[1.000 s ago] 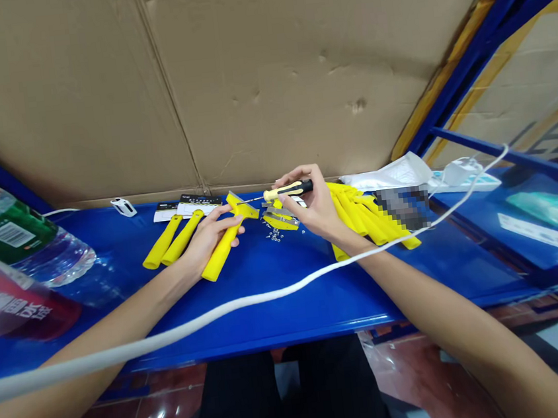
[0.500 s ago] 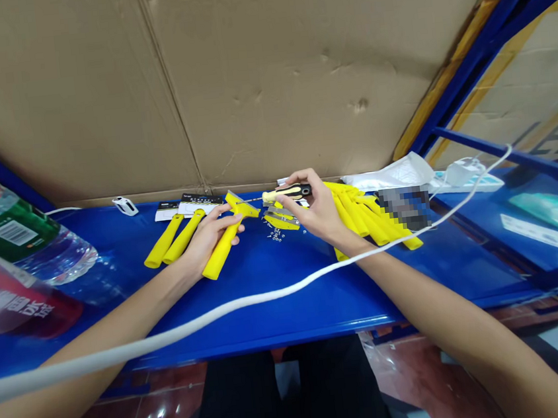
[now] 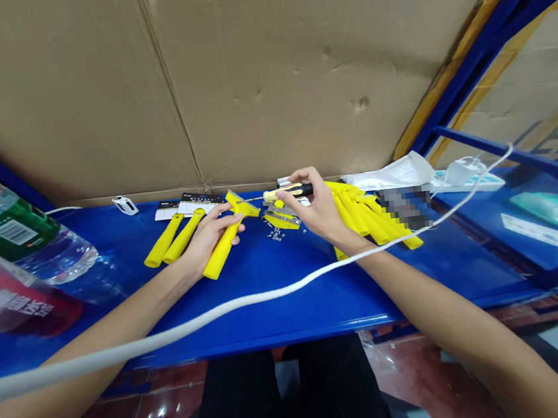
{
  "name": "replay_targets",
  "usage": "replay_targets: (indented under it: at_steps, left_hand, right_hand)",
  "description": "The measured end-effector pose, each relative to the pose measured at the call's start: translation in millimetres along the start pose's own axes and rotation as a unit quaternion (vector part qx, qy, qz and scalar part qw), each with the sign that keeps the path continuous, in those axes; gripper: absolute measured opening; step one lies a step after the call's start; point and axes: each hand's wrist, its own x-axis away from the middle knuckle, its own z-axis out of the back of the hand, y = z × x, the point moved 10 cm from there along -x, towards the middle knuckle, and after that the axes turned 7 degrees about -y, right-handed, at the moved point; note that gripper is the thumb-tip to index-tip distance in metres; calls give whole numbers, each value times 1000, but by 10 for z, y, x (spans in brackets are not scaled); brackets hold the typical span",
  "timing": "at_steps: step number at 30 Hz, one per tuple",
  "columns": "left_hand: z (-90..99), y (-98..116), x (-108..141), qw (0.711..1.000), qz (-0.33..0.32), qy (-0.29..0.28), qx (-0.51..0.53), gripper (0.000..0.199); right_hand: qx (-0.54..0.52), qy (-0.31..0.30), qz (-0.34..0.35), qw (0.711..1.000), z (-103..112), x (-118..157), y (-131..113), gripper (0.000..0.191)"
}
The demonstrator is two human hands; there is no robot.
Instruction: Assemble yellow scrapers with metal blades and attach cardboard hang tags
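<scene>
My left hand (image 3: 207, 240) is closed round the neck of a yellow scraper (image 3: 222, 249), its wide head pointing away from me. In my right hand (image 3: 316, 206) is a screwdriver (image 3: 291, 192) with a yellow and black handle, held level. Its shaft points left and the tip meets the scraper head. Between the hands lie yellow head pieces with metal blades (image 3: 280, 219) and several small screws (image 3: 276, 234). Two yellow handles (image 3: 165, 241) rest left of my left hand. Several more yellow handles (image 3: 373, 222) are piled beside my right wrist.
A white cable (image 3: 239, 303) crosses in front of both forearms. At the left stand a large bottle (image 3: 16, 230) and a red cup (image 3: 23, 296). Printed cards (image 3: 191, 203) lie at the back. White packaging (image 3: 395, 173) and a power strip (image 3: 470, 181) are at the right.
The fingers of my right hand have shifted slightly on the screwdriver handle. My left hand and the scraper have hardly moved.
</scene>
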Motion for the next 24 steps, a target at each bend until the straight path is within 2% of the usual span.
replay_targets:
  at_steps: [4, 7, 14, 18, 21, 24]
  left_hand:
    - [-3, -11, 0, 1000, 1, -1, -2, 47]
    - [4, -8, -3, 1000, 1, 1, 3, 47]
    - [-19, 11, 12, 1000, 1, -5, 3, 48]
    - [-17, 8, 11, 1000, -1, -5, 4, 48]
    - [-18, 14, 10, 1000, -6, -6, 6, 47]
    - [-18, 21, 16, 1000, -8, -3, 8, 47]
  right_hand:
    - [-62, -31, 32, 997, -61, -3, -31, 40]
    - [-61, -53, 44, 996, -110, 11, -82, 39]
    - [-4, -6, 1, 1000, -21, 9, -51, 39]
    - [-64, -43, 21, 997, -94, 11, -86, 44]
    - [-71, -71, 43, 994, -154, 31, -157, 43]
    - [-65, -63, 37, 995, -142, 33, -157, 41]
